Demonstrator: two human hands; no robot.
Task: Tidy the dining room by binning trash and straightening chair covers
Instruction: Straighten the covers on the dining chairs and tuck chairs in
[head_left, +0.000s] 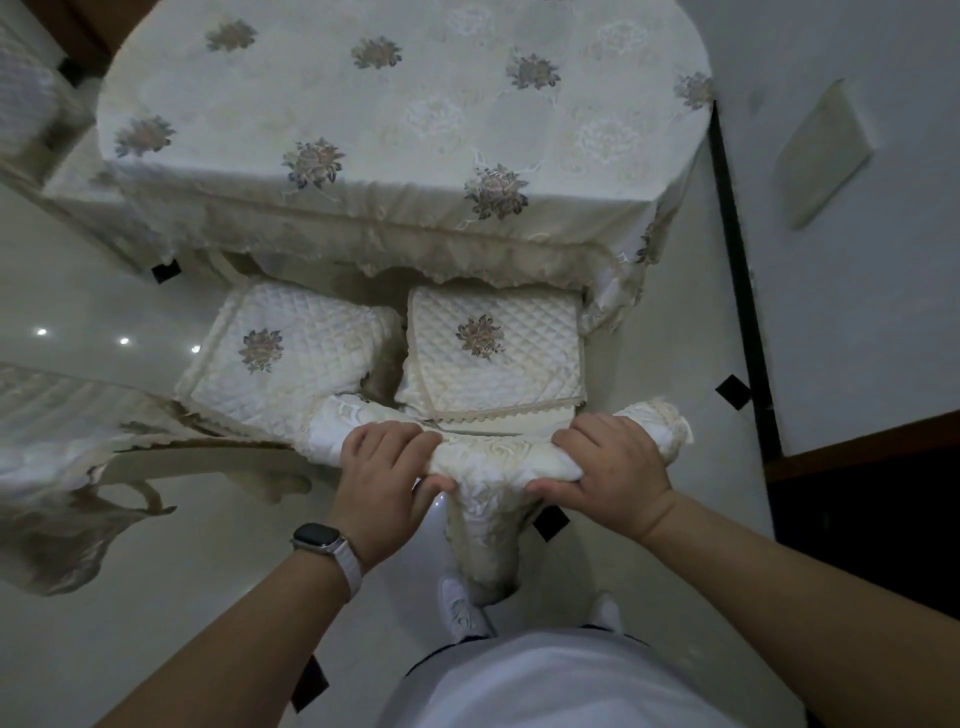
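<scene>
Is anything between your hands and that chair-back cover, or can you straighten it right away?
Nothing visible is in the way. The left hand and the right hand both grip the chair-back cover along the top of the chair, with the fingers curled over the lace fabric.

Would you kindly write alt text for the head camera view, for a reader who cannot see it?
The left hand and right hand grip the cream lace chair cover along the top of a chair back. Beyond it are two quilted seat cushions and a flowered tablecloth.
</scene>
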